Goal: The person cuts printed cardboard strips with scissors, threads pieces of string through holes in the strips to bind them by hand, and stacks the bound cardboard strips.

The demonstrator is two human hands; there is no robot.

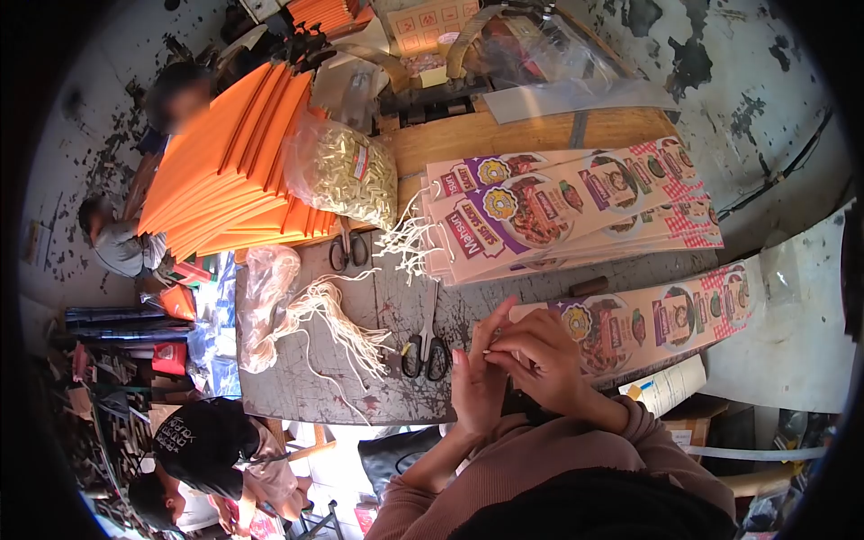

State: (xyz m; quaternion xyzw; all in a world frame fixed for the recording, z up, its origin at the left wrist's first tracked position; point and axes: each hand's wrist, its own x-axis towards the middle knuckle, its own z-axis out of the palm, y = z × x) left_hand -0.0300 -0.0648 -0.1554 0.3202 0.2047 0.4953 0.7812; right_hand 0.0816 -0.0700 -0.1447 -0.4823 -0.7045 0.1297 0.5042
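Beside the longer scissors (428,334), left hand (477,394) and right hand (545,356) meet, seemingly for precision; I cannot tell their grip.

"Mahsun" on stacked printed strips (576,209), "Saus" alongside

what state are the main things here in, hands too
left hand: one finger extended
right hand: fingers bent, tips close together
near scissors: lying flat, blades look shut
far scissors: lying down, opening unclear
cords: loose, spread out
clear bag: bulging with gold pieces
printed pile: stacked, slightly fanned
near print: flat, partly covered
orange stack: fanned
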